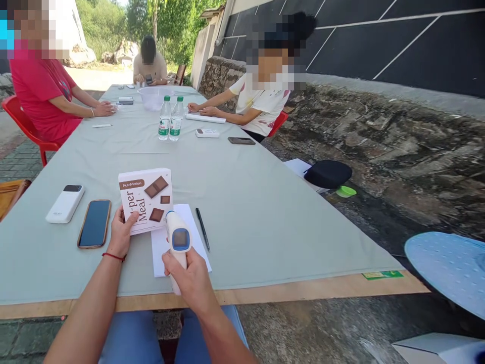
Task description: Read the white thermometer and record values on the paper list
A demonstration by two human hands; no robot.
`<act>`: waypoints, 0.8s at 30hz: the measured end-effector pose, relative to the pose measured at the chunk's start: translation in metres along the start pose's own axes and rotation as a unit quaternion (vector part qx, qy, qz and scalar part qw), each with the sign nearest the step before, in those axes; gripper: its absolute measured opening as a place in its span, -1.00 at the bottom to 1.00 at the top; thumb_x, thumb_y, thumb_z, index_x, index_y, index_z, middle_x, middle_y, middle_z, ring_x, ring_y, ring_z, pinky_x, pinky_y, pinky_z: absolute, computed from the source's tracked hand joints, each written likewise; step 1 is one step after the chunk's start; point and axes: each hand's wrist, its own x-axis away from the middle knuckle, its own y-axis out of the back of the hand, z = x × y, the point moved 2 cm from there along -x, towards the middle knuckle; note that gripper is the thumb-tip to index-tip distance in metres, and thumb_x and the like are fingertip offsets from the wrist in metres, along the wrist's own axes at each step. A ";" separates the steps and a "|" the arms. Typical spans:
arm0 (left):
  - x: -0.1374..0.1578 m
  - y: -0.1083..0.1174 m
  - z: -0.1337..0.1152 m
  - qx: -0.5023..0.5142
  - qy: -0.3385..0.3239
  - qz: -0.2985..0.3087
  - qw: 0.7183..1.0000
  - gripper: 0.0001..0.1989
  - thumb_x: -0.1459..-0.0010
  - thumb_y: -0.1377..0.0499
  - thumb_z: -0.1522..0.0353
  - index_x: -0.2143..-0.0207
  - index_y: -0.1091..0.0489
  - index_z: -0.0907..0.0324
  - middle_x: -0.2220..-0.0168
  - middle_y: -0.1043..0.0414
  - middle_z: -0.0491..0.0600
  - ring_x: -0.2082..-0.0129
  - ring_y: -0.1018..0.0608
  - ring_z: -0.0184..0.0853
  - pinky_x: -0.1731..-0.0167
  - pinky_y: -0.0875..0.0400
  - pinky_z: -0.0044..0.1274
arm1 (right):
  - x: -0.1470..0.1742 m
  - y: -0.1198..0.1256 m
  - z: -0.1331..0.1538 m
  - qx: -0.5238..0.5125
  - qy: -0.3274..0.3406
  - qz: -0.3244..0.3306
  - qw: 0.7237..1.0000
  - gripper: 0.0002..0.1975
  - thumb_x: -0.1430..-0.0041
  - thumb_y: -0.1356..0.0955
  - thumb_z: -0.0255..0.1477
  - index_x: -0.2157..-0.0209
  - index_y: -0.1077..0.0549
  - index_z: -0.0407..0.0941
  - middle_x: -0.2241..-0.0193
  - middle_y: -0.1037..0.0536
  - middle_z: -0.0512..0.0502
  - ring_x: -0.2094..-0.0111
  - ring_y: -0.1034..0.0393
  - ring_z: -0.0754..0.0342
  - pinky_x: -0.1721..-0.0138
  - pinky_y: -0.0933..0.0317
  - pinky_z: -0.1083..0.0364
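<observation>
My left hand (123, 230) grips a white and brown box (146, 194) with chocolate pieces printed on it, holding it upright over the near part of the table. In my right hand (187, 273) is a white infrared thermometer (178, 232) with a blue-rimmed screen, its front end close to the box's lower right corner. Beneath both lies white paper (197, 253), partly covered by my hands and the box. A black pen (202, 229) rests just right of the paper. To the left of the box are a smartphone (94, 223) and a white power bank (65, 203).
Two water bottles (170, 119) stand mid-table, with a clear plastic basin (151, 98) behind them. Another white power bank (207, 133) and a dark phone (241, 141) lie to their right. Three people sit around the table (265, 217). A blue hat (450, 263) is at the right.
</observation>
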 end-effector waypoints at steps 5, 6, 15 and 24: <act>0.001 -0.001 -0.002 -0.006 0.001 -0.006 1.000 -0.33 0.16 -0.44 0.18 0.00 -0.35 0.19 0.00 -0.48 0.13 0.03 -0.54 -0.10 0.04 -0.43 -0.29 | 0.011 0.002 0.018 0.027 0.036 0.002 0.999 -0.71 -0.05 -0.34 -0.17 0.38 -0.39 -0.12 0.56 -0.37 0.05 0.50 -0.24 0.13 0.45 -0.20 0.14; 0.001 -0.001 -0.002 -0.008 0.002 -0.008 1.000 -0.33 0.16 -0.44 0.18 0.00 -0.35 0.19 0.00 -0.48 0.13 0.03 -0.54 -0.10 0.03 -0.43 -0.28 | 0.013 0.002 0.021 0.026 0.041 0.005 0.999 -0.73 -0.05 -0.34 -0.17 0.40 -0.37 -0.11 0.56 -0.36 0.05 0.51 -0.23 0.14 0.45 -0.19 0.14; 0.003 -0.003 -0.005 -0.010 0.003 -0.002 1.000 -0.36 0.14 -0.44 0.19 0.01 -0.36 0.19 0.00 -0.48 0.13 0.02 -0.54 -0.11 0.00 -0.41 -0.26 | 0.022 0.000 0.031 0.018 0.046 0.025 0.998 -0.73 -0.05 -0.33 -0.16 0.44 -0.33 -0.10 0.58 -0.35 0.06 0.53 -0.19 0.15 0.50 -0.14 0.16; 0.003 -0.003 -0.005 -0.014 0.000 -0.003 1.000 -0.36 0.14 -0.43 0.18 0.01 -0.35 0.19 -0.02 -0.47 0.14 0.01 -0.53 -0.09 0.00 -0.41 -0.25 | 0.019 0.000 0.028 0.023 0.043 0.023 0.999 -0.71 -0.07 -0.33 -0.17 0.36 -0.40 -0.13 0.57 -0.36 0.04 0.52 -0.21 0.13 0.46 -0.17 0.14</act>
